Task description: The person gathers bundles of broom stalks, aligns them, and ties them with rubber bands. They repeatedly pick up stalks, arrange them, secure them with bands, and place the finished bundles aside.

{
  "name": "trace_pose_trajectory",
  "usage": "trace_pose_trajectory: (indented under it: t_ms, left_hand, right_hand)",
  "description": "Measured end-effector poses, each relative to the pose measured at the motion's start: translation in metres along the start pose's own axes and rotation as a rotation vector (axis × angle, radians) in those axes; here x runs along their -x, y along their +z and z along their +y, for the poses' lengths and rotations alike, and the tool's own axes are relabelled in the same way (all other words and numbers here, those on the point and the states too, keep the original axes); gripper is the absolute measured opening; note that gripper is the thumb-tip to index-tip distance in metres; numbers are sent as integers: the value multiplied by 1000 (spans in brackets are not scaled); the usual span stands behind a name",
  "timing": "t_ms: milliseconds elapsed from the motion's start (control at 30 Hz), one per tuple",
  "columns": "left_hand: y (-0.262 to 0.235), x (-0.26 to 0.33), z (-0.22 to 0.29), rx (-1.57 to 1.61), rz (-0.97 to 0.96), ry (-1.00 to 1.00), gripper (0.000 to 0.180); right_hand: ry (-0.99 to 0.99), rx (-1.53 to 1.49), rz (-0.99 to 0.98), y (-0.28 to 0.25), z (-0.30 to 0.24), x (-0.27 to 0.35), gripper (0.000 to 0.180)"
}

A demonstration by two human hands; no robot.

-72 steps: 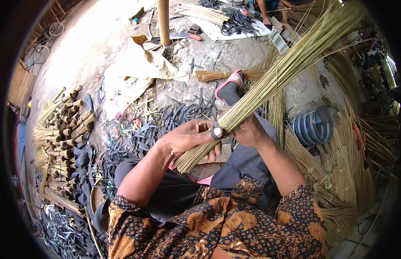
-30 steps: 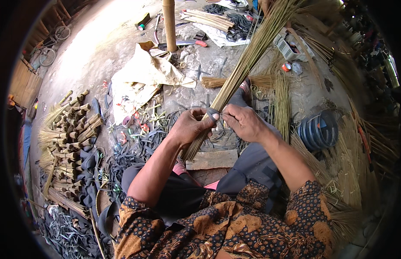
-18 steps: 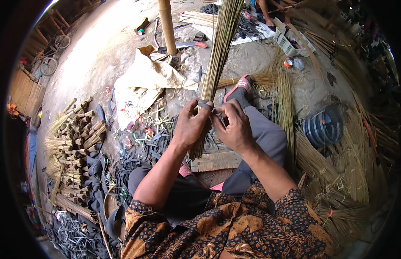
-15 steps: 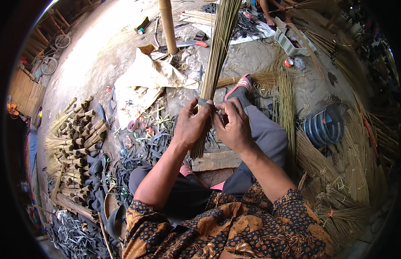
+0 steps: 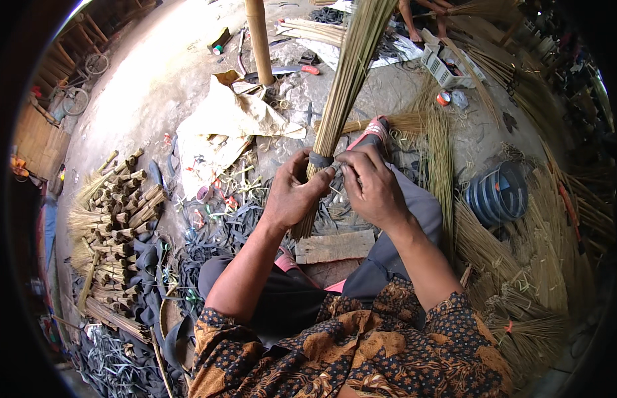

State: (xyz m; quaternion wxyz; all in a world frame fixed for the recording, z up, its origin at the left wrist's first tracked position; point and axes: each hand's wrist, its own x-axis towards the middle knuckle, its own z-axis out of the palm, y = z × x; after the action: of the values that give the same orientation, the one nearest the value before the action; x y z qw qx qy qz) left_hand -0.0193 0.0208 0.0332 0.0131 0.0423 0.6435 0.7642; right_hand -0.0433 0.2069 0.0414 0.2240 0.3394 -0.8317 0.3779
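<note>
Littered ground holds a white crate [image 5: 446,63], contents unclear to me, while my left hand [image 5: 292,196] clamps the upright stick bundle [image 5: 341,99] and my right hand [image 5: 371,186] pinches its dark band [image 5: 319,159].

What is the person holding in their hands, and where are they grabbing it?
A long bundle of thin broom sticks. The left hand wraps around it near its lower end, at the dark band; the right hand pinches beside that band.
</note>
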Motion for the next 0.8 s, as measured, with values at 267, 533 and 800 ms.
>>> trace_pose_trajectory:
  t_ms: [267,533,800]
  left_hand:
    - [24,-1,27,7,18,155,47]
    - [21,-2,26,655,-191,-148,34]
    - [44,-2,25,253,122,-30,30]
  right_hand:
    - [541,-540,-279,34,-33,48,43]
    - [756,-1540,-675,16,-32,78,20]
    - [506,-926,-318,24,-22,73,31]
